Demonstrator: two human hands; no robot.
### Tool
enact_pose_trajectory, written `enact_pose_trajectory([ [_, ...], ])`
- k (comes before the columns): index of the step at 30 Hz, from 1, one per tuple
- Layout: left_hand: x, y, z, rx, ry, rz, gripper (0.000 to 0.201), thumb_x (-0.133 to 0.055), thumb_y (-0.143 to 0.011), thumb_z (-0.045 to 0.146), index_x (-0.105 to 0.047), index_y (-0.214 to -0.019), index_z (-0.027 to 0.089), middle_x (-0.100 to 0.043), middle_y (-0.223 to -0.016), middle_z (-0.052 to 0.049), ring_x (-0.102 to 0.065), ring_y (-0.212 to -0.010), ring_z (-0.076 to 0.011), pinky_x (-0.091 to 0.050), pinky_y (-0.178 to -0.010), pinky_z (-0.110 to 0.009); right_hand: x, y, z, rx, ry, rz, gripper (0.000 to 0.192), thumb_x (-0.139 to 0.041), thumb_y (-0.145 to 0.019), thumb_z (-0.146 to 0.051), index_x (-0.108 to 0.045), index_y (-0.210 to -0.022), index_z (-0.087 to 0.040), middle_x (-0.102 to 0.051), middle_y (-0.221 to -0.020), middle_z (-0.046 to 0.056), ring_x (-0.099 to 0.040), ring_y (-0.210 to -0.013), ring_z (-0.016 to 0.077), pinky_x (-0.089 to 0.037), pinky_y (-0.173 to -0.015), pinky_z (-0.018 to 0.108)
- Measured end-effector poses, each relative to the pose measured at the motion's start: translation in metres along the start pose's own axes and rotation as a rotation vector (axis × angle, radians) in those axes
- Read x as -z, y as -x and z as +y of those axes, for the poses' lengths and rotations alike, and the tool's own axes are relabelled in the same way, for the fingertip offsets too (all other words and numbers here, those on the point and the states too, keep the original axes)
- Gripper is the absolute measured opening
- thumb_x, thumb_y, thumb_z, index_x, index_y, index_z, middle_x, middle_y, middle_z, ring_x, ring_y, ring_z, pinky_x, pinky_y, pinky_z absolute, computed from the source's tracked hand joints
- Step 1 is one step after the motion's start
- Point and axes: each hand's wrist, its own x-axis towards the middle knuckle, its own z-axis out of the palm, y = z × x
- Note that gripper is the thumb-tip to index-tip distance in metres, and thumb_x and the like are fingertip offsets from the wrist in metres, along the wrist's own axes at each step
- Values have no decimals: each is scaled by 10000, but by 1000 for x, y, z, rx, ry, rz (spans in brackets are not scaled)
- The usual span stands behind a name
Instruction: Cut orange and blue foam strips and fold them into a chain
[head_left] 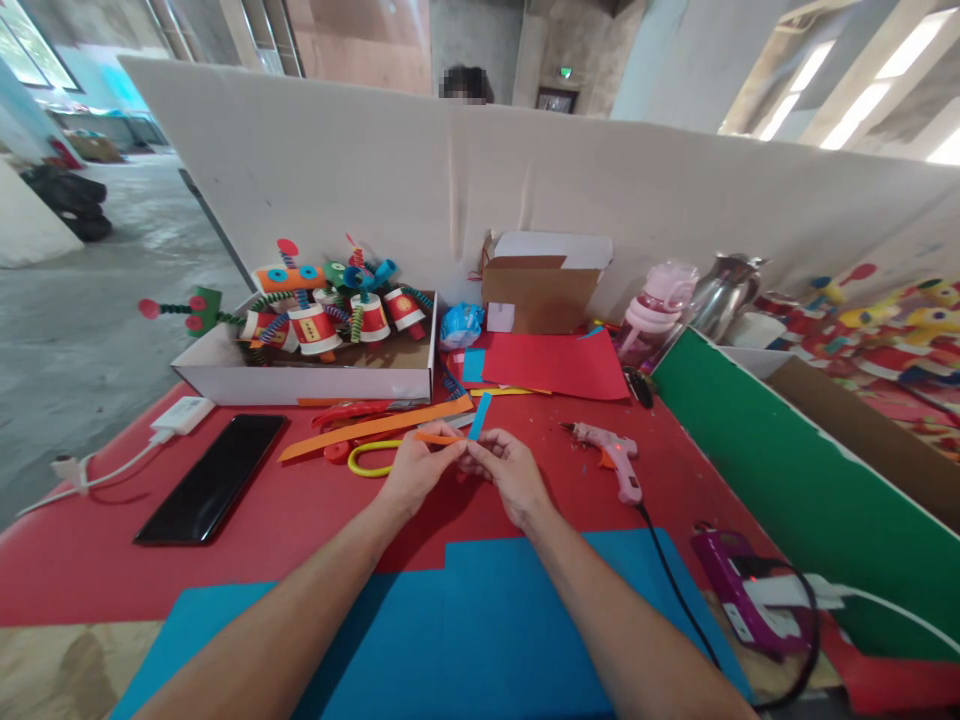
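Observation:
My left hand [420, 462] pinches a narrow orange paper strip [436, 438] over the red tabletop. Beside it, my right hand [510, 468] is closed on a blue paper strip [480, 418] that sticks up and away from me. The two strips meet at my fingertips, where the fingers hide how they join. Just left of my hands lie yellow-handled scissors [367, 460] and a longer orange paper strip [367, 430]. A pink glue gun [613, 458] with a lit red light rests to the right.
Blue sheets [465, 630] lie under my forearms. A black phone [214, 480] lies at left. Behind are a white box [300, 385] of paper-cup figures, red paper [559, 365] and a cardboard box [547, 290]. A green-sided box [795, 480] and purple power strip [750, 590] stand right.

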Motion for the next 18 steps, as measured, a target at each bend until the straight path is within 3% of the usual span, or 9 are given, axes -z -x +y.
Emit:
enact_pose_trajectory([
  [10, 1, 1, 3, 4, 2, 1, 174, -700, -645, 319, -626, -599, 168, -610, -644, -15, -542, -659, -149, -428, -649, -262, 1, 0, -4, -53, -68, 4, 401, -858, -481, -364, -611, -730, -169, -689, -622, -2, -648, -557, 124, -539, -610, 254],
  [18, -3, 5, 8, 38, 68, -18, 175, -686, -639, 302, -599, -577, 164, -571, -585, 15, -506, -581, -126, -417, -575, -242, -5, 6, -5, -19, -50, 31, 335, -816, -549, -384, -608, -675, -154, -668, -557, -19, -628, -510, 105, -519, -580, 214],
])
